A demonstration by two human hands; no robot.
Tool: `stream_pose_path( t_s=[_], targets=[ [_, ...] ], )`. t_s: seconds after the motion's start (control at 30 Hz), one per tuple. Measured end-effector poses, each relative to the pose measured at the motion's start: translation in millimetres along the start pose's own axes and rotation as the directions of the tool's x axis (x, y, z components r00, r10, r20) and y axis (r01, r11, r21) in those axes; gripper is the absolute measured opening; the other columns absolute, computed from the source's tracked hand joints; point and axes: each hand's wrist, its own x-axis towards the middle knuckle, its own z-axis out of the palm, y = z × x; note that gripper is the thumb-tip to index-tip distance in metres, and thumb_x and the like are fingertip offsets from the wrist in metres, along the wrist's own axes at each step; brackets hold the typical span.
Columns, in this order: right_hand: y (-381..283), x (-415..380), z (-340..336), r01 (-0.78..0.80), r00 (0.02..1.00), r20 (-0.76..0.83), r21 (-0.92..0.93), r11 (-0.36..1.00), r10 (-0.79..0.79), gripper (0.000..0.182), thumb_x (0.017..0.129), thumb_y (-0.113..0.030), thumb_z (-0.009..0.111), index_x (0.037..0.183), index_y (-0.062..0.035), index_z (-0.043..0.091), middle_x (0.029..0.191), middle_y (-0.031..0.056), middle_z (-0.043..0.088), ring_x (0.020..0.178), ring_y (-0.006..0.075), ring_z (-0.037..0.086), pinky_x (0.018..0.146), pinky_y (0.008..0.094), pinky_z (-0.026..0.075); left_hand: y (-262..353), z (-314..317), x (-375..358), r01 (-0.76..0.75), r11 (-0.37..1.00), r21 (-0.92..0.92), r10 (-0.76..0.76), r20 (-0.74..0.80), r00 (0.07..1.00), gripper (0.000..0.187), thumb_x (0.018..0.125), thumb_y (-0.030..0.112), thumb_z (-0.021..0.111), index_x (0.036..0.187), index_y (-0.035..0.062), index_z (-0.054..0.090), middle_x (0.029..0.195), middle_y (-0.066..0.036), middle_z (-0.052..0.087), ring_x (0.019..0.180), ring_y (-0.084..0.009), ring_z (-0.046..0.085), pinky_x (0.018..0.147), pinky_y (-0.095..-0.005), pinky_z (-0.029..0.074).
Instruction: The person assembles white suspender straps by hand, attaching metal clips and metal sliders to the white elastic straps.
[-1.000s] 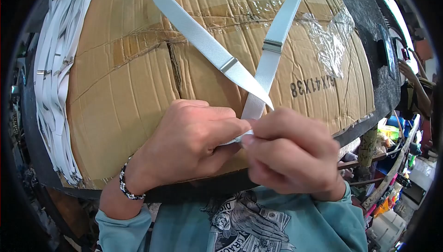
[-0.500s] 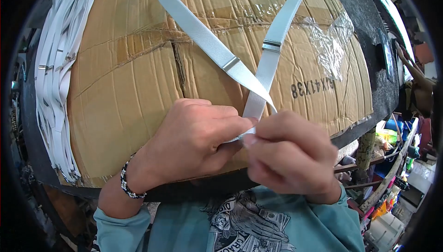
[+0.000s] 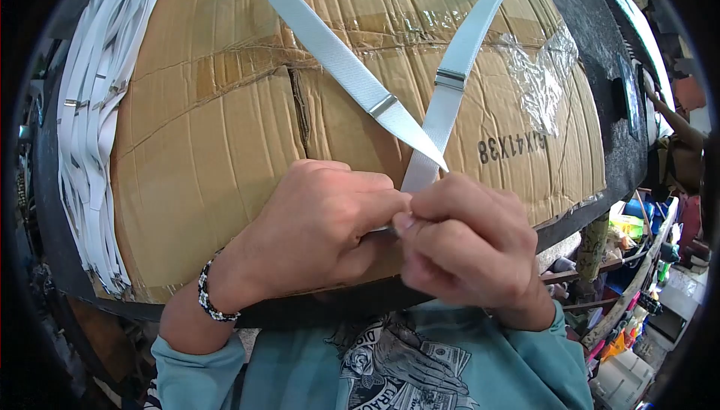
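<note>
White elastic suspenders (image 3: 341,54) lie in a loop on the cardboard, their two straps crossing just above my hands. Each strap carries a metal slider, one on the left strap (image 3: 383,105) and one on the right strap (image 3: 451,78). My left hand (image 3: 322,222) is closed, thumb and forefinger pinching a strap end near the crossing. Right against it, my right hand (image 3: 472,241) is closed too, its fingers pinched on the other strap end. The ends themselves are mostly hidden by the fingers.
Flattened cardboard (image 3: 202,222) with printed numbers and clear tape covers the dark table (image 3: 630,159). A bundle of white straps with metal clips (image 3: 94,140) hangs along the left edge. At the far right, another person's arm (image 3: 675,117) shows near mixed clutter.
The suspenders have shifted slightly to the right. My right hand has moved a little left, closer against my left hand, which stays nearly in place.
</note>
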Motion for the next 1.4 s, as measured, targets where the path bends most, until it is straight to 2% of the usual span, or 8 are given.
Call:
stream_pose_path(
  t_s=[0.23,0.5,0.67,0.87,0.93,1.07,1.23,1.4],
  targets=[
    [5,-12,-24,-0.06,0.991,0.11,-0.094,0.994,0.07,0.025,0.064,0.003,0.076,0.081,-0.0018,0.058,0.086,0.0088,0.059,0.068,0.0234,0.065,0.053,0.0354,0.052,0,6,1,0.009,1.0,-0.022,-0.009,-0.032,0.999,0.02,0.079,0.01,0.077,0.098,0.0094,0.072,0.067,-0.007,0.056,0.059,-0.0282,0.058,0.054,-0.0395,0.041],
    [0,3,3,0.012,0.998,-0.056,0.001,1.0,-0.012,0.021,0.062,0.012,0.073,0.079,0.001,0.064,0.075,0.0096,0.062,0.057,0.0215,0.063,0.048,0.0313,0.049,0,2,2,0.006,1.0,-0.026,-0.007,-0.013,1.0,0.017,0.081,0.01,0.076,0.097,0.0093,0.072,0.068,-0.008,0.056,0.058,-0.0289,0.058,0.054,-0.0406,0.042],
    [7,-9,-27,-0.034,0.986,0.161,-0.086,0.996,0.047,0.022,0.068,0.006,0.073,0.084,-0.0012,0.06,0.085,0.0101,0.06,0.065,0.0224,0.063,0.054,0.0333,0.052,1,2,3,0.017,0.998,-0.055,-0.019,-0.019,1.0,0.023,0.082,0.005,0.075,0.104,0.0094,0.075,0.067,-0.008,0.058,0.057,-0.0284,0.057,0.052,-0.0402,0.041],
    [9,-22,-36,-0.267,0.95,-0.122,0.157,0.951,0.287,0.021,0.07,0.006,0.07,0.089,-0.0004,0.065,0.084,0.0114,0.064,0.058,0.0161,0.054,0.051,0.0277,0.043,-1,1,1,0.097,0.945,-0.312,-0.119,-0.053,0.991,0.035,0.078,0.0,0.079,0.112,0.0088,0.08,0.067,-0.01,0.062,0.055,-0.0215,0.058,0.052,-0.0342,0.04],
    [4,-31,-33,-0.348,0.867,-0.217,0.379,0.857,0.448,0.02,0.078,0.004,0.068,0.097,0.0045,0.062,0.089,0.0134,0.064,0.066,0.0109,0.053,0.056,0.0238,0.042,0,-3,3,0.124,0.922,-0.366,-0.15,-0.043,0.988,0.036,0.077,-0.001,0.08,0.111,0.0083,0.08,0.067,-0.01,0.064,0.055,-0.0188,0.058,0.051,-0.0324,0.039],
    [-2,-49,-25,-0.397,0.698,-0.249,0.645,0.652,0.671,0.021,0.09,0.002,0.064,0.11,0.0065,0.058,0.094,0.0145,0.065,0.075,0.0133,0.06,0.072,0.0235,0.049,2,-8,4,0.152,0.927,-0.343,-0.17,-0.022,0.985,0.038,0.073,-0.004,0.081,0.109,0.0074,0.081,0.066,-0.009,0.064,0.052,-0.0163,0.052,0.049,-0.0311,0.035],
    [-7,-58,-25,-0.433,0.638,-0.264,0.654,0.621,0.723,0.022,0.092,0.004,0.064,0.113,0.007,0.059,0.1,0.0143,0.067,0.084,0.0132,0.066,0.077,0.0242,0.053,4,-6,5,0.151,0.92,-0.363,-0.185,-0.061,0.981,0.037,0.069,-0.004,0.084,0.105,0.004,0.081,0.06,-0.005,0.057,0.05,-0.0139,0.043,0.048,-0.0308,0.03],
    [-7,-55,-19,-0.431,0.644,-0.278,0.638,0.638,0.713,0.03,0.091,0.005,0.068,0.119,0.0086,0.06,0.101,0.0133,0.068,0.081,0.0131,0.067,0.076,0.024,0.054,6,-15,7,0.205,0.927,-0.315,-0.204,0.036,0.978,0.039,0.078,-0.004,0.08,0.114,0.0109,0.08,0.069,-0.007,0.064,0.055,-0.017,0.055,0.052,-0.0315,0.04]
  ],
)
